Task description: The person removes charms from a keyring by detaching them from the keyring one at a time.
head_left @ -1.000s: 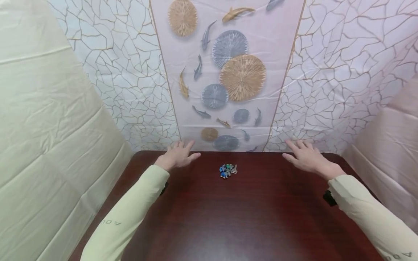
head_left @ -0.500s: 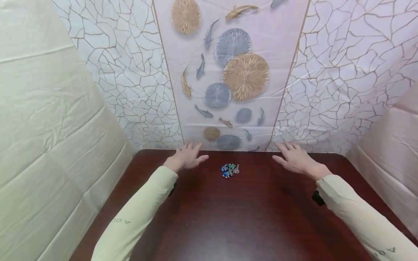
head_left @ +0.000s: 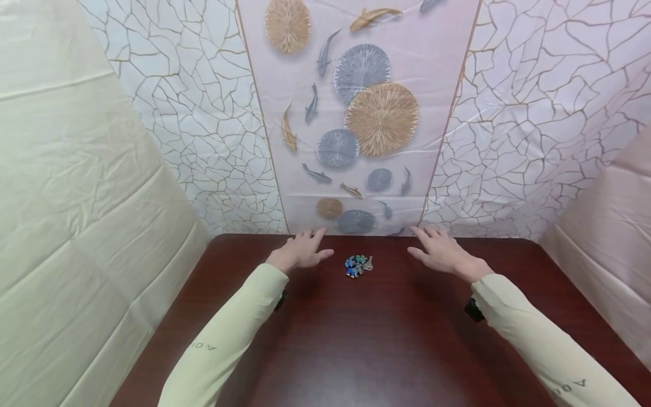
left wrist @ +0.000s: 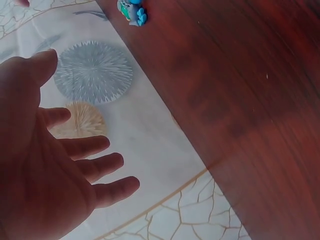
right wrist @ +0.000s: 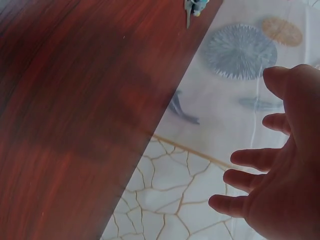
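Two hands over the far edge of the dark wood tabletop [head_left: 366, 339], both empty. Left hand [head_left: 301, 252] is flat-ish, palm down, fingers spread and relaxed, holding nothing; its thumb points in toward the middle. Right hand [head_left: 439, 251] mirrors it: fingers straight and loosely spread, nothing gripped.

A small clump of beads [head_left: 357, 265] sits on the tabletop between the hands, close to the back edge. It looks like blue, teal and grey pieces with a metal bit sticking out on the right, possibly a clasp or ring; too small to confirm. Neither hand touches it. The left hand is a little nearer to it, the right one somewhat further off.

Left wrist view: open palm [left wrist: 45, 165] in front of the backdrop, with the clump [left wrist: 132, 10] at the top edge of the frame, on the wood. Right wrist view: open palm [right wrist: 280, 175] and the clump [right wrist: 195, 7] just cut off at the top.

A printed backdrop [head_left: 356, 113] with fish and round fan shapes hangs behind the tabletop, with crackle-pattern sheets on either side. The person wears pale green sleeves [head_left: 229, 333].
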### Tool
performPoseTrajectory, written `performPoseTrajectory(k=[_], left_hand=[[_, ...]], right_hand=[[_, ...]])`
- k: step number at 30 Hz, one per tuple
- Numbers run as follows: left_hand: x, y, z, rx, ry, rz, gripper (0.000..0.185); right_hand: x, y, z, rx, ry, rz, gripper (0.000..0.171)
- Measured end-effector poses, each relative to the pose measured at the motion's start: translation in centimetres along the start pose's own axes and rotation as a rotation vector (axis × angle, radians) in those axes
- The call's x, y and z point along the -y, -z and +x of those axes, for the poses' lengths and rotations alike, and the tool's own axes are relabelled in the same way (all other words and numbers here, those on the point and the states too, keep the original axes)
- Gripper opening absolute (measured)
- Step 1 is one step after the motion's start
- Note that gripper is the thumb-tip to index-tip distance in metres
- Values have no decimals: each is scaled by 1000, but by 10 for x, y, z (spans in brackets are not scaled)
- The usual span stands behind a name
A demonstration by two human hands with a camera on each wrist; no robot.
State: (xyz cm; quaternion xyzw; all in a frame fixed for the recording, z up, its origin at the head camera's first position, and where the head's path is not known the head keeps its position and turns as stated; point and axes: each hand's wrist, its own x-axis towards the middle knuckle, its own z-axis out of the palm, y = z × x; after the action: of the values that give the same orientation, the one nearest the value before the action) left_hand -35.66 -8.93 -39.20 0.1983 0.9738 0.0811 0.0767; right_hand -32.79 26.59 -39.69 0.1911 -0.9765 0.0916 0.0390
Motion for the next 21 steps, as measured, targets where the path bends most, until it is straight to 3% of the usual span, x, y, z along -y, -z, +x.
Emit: performPoseTrajectory(k=[13,21], left_hand=[[-22,-17,10,8,-6,-39,70],[-33,-26,16,69,17,-68,67]], right_hand=[[12,-19,11,18,-2,86,62],[19,-33,17,-8,35,156,54]])
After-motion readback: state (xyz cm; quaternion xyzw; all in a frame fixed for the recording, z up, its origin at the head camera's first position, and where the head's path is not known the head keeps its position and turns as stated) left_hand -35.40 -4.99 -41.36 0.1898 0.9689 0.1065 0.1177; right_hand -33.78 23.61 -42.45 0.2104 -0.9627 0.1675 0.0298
